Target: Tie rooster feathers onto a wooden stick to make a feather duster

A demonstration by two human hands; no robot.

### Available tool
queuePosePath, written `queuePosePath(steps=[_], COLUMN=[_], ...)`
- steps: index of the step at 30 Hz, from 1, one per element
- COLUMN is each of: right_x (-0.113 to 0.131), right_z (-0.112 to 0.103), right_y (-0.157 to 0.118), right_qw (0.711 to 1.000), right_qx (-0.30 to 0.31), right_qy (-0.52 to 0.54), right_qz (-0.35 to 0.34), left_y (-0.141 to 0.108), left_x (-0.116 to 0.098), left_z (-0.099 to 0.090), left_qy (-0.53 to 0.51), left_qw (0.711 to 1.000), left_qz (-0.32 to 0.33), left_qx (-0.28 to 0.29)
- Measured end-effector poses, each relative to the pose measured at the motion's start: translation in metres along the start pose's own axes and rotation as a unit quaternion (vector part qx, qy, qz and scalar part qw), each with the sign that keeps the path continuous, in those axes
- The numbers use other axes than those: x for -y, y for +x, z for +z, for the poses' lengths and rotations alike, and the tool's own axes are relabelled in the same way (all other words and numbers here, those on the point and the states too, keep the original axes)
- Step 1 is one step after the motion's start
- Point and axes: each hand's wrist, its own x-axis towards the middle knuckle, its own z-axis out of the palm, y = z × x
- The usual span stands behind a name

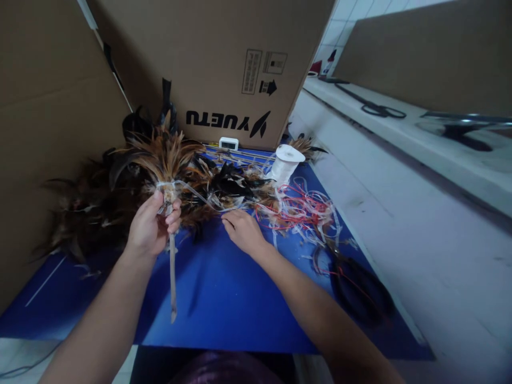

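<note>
My left hand (pixel 152 224) is closed around the base of a bundle of brown and black feathers (pixel 170 154), which fans upward on a thin stick (pixel 172 277) that hangs down below the hand. A clear, flat strip (pixel 196 193) loops round the neck of the bundle and runs right to my right hand (pixel 241 228). The fingers of that hand are pinched on the strip, low over the blue table (pixel 224 298).
Loose dark feathers (pixel 92 208) pile at the left. A white spool (pixel 285 164), red and clear strings (pixel 308 208) and black-handled scissors (pixel 360 288) lie to the right. Cardboard (pixel 208 64) stands behind, near a small white display (pixel 229 143). A ledge (pixel 416 133) holds more scissors (pixel 382 110).
</note>
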Motion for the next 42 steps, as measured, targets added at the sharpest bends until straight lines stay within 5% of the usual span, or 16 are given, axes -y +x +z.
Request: queuePosePath(steps=[6,10,15,26,34,42], right_x=[0.040,0.051,0.046,0.025,-0.012,0.003], right_z=[0.003,0.016,0.018,-0.047,-0.057,-0.055], right_y=[0.006,0.028,0.034,-0.024,-0.057,-0.062], right_qw=[0.996,0.989,0.983,0.999,0.992,0.995], right_qx=[0.004,0.004,0.037,-0.032,-0.125,0.050], right_qy=[-0.046,-0.139,-0.170,-0.017,0.007,-0.062], right_qz=[-0.073,-0.055,-0.052,-0.032,0.004,-0.054], left_y=[-0.002,0.000,0.004,0.005,0.001,-0.005], left_x=[0.001,0.002,0.006,0.020,0.033,0.045], left_z=[0.002,0.000,-0.004,-0.003,0.002,0.009], left_qy=[0.011,0.007,0.011,0.021,0.021,0.050], left_qw=[1.000,1.000,1.000,0.999,0.995,0.991], left_qz=[-0.002,-0.001,-0.004,-0.037,-0.090,-0.113], left_qx=[0.011,0.017,0.016,0.015,0.046,0.052])
